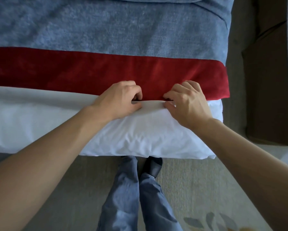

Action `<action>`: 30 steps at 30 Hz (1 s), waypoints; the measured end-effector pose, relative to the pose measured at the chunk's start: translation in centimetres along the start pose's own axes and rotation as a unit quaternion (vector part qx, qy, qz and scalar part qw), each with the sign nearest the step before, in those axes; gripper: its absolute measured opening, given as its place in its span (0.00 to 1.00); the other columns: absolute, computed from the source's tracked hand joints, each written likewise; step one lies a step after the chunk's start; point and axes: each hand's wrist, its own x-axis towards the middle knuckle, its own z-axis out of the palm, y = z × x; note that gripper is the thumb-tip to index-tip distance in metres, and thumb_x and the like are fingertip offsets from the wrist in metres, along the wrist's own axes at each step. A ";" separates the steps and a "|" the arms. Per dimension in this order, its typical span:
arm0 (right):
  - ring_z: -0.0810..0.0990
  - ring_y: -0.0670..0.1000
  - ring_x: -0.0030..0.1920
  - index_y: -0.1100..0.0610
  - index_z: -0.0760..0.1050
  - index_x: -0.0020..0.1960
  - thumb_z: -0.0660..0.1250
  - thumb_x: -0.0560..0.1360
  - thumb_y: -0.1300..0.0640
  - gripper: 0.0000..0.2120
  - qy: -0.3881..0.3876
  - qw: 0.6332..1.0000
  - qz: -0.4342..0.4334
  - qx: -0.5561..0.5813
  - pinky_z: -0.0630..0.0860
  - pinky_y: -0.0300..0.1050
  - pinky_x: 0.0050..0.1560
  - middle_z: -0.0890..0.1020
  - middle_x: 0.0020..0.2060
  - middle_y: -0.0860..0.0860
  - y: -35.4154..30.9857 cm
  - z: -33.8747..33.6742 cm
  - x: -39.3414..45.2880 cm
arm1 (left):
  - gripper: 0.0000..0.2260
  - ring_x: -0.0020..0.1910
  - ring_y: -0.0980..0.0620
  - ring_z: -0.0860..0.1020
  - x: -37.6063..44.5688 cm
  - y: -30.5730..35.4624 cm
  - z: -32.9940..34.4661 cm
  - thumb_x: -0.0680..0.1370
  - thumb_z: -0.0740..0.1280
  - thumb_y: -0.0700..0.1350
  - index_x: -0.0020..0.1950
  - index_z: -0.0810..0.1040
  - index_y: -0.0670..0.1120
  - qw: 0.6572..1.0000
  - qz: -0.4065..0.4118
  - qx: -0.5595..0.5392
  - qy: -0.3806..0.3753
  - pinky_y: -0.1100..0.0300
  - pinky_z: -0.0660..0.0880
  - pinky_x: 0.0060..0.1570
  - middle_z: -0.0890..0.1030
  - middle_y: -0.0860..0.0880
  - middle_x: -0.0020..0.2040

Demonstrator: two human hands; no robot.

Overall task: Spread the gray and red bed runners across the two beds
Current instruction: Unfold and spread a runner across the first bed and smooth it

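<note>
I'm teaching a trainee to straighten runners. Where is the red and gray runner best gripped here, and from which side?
Probably by the red band's near hem, from the foot of the bed. That edge of the runner lies free over the white duvet, so fingers can curl onto it, as the left hand and right hand do, side by side.

No readable text, labels, brands, numbers or signs anywhere in view.
</note>
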 end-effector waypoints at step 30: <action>0.74 0.58 0.42 0.57 0.76 0.42 0.65 0.73 0.65 0.05 0.011 0.992 0.022 -0.120 0.69 0.56 0.65 0.76 0.38 0.53 -2.9 0.4 -5.4 | 0.07 0.39 0.46 0.71 -8.3 3.2 3.7 0.78 0.64 0.41 0.40 0.75 0.47 0.958 0.031 0.216 0.187 0.50 0.65 0.41 0.75 0.50 0.39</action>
